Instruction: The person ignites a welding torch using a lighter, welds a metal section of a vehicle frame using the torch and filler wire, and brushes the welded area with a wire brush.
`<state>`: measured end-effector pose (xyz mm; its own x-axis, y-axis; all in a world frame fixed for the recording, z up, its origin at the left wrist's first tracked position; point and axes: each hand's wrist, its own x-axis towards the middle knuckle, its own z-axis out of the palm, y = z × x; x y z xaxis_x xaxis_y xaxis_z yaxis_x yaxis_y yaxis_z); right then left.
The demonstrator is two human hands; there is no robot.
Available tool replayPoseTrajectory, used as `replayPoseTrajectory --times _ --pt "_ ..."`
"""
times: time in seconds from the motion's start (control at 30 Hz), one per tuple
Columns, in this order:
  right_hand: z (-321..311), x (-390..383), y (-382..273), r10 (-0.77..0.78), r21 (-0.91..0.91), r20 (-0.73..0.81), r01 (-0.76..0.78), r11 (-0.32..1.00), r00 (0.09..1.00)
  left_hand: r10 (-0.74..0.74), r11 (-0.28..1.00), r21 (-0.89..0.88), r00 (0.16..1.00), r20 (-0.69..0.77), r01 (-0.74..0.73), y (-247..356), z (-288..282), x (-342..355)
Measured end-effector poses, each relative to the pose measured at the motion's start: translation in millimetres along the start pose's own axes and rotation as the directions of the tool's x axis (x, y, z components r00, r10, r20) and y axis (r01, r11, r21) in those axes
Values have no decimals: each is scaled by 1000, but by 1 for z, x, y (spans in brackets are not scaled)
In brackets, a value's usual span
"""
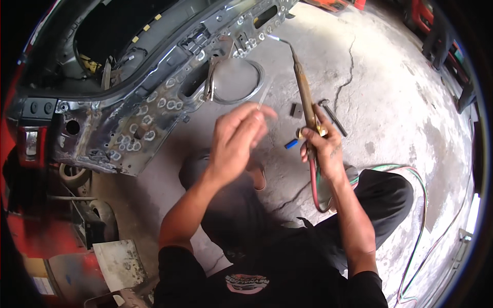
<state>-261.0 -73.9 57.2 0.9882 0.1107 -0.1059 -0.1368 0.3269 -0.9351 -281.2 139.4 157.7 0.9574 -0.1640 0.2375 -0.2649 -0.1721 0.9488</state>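
Observation:
My right hand is wrapped round the brass handle of a gas welding torch, near its valves. The torch points up and away, its thin bent tip by the edge of a car body panel, with a small bright flame at the end. My left hand is raised between my knees and the panel, thumb and fingers pinched together and slightly blurred. A thin pale wire sticks up from those fingers. The bare-metal panel carries several round weld spots and ground patches.
A wire coil lies beside the panel. On the concrete floor are a hammer, a small dark block and a blue lighter-like piece. Red and green hoses trail at right. Wheels and a stained sheet are at lower left.

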Motion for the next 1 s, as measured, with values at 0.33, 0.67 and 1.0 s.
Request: replayPoseTrajectory --times 0.33,0.67,1.0 --pt "19 41 6 53 38 153 -60 997 987 160 605 796 973 -169 39 -103 -84 38" --pt "18 41 31 72 126 194 -98 987 978 17 701 683 953 -303 205 -122 -98 33" --pt "37 97 28 155 -22 376 -159 987 914 80 601 768 939 -335 223 -131 -98 58"
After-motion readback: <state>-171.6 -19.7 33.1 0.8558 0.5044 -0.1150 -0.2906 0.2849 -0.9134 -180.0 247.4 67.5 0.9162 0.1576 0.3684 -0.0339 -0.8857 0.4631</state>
